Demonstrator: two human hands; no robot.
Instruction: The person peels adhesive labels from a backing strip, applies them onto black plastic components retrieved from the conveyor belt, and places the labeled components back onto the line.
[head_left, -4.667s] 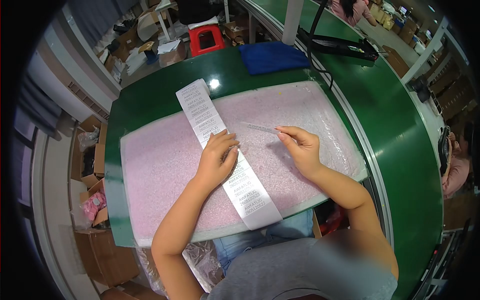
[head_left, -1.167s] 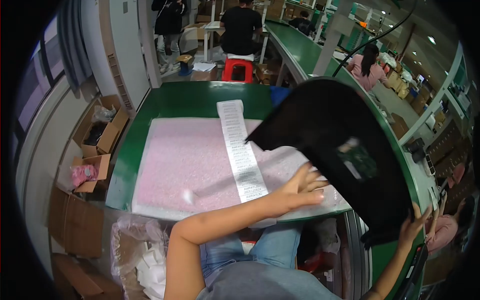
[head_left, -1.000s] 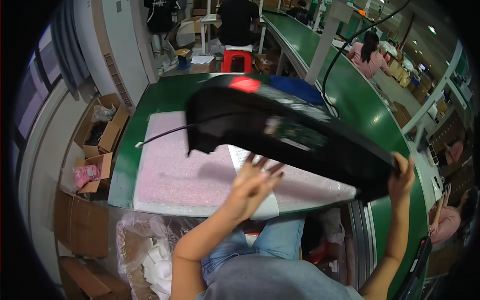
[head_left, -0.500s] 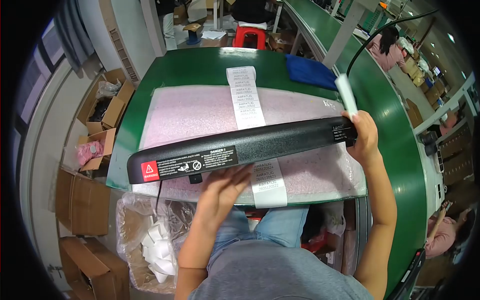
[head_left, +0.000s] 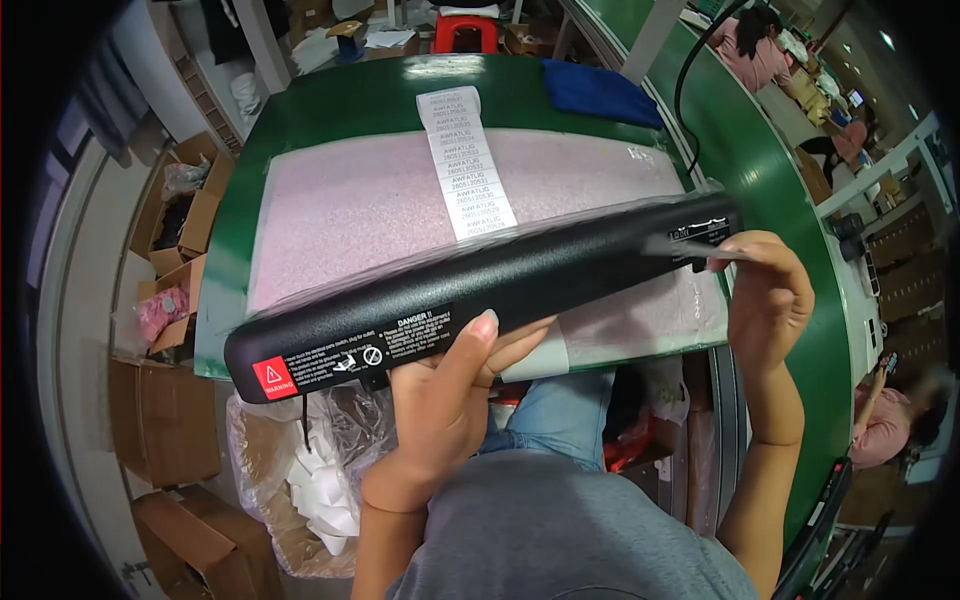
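Observation:
A long black housing (head_left: pixel 480 275) with a red-and-black warning label (head_left: pixel 270 378) on its left part is held tilted above the table, its right end higher. My left hand (head_left: pixel 445 400) grips its lower edge near the middle, thumb on the front face and fingers underneath. At the right end, by a small printed rating label (head_left: pixel 700 230), my right hand (head_left: pixel 765 290) pinches a thin pale strip (head_left: pixel 705 249), seen nearly edge-on and blurred. Behind the housing, a strip of printed white labels (head_left: pixel 465 165) lies on the pinkish padded mat (head_left: pixel 340 200).
A blue cloth (head_left: pixel 600 92) lies at the green table's (head_left: pixel 350 95) back right. Below the front edge stands a plastic-lined box (head_left: pixel 255 480) with white paper strips (head_left: pixel 325 490). Cardboard boxes (head_left: pixel 165 420) line the left side. Co-workers (head_left: pixel 750 50) sit at the right.
My left hand has closed on the housing's lower edge from beneath. The pale strip in my right hand has swung from upright to nearly level across the right end. The housing is tilted more.

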